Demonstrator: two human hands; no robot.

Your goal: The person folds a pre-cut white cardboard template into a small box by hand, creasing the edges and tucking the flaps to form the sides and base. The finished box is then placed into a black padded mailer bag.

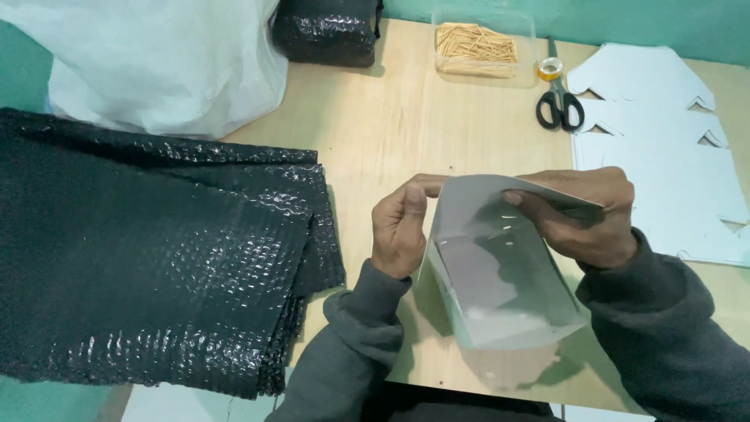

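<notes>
Both hands hold grey card above counter, near body. Left hand grip clamped on left edge, steadying. Right hand pinches top fold, bending it. Black bubble wrap stacked left; scissors, flat cards right, within reach.

We see a light plywood tabletop, pale grain, lit evenly from above w/ soft shadows. Behind it a teal-green wall runs along the top edge; same teal shows at far left, top & bottom corners. No window in our view, floor not visible.
</notes>
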